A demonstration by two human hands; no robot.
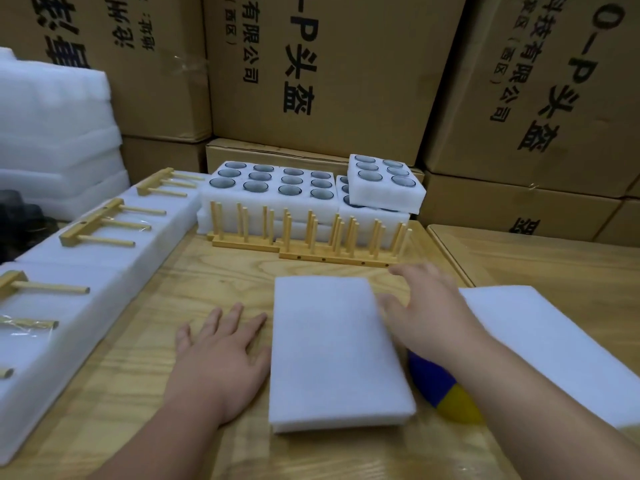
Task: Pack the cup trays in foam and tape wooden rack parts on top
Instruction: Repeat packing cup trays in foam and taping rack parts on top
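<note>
White rectangular foam block (337,351) lies on the pale wooden bench (221,258) between spread hands, left (221,355) flat, right (427,313) touching its edge.

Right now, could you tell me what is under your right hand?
Under the right hand sits the right edge of the white foam pad. Beneath the wrist, a blue and yellow object shows partly; the arm covers the rest.

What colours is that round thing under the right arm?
Blue and yellow, seen in the head view.
</note>
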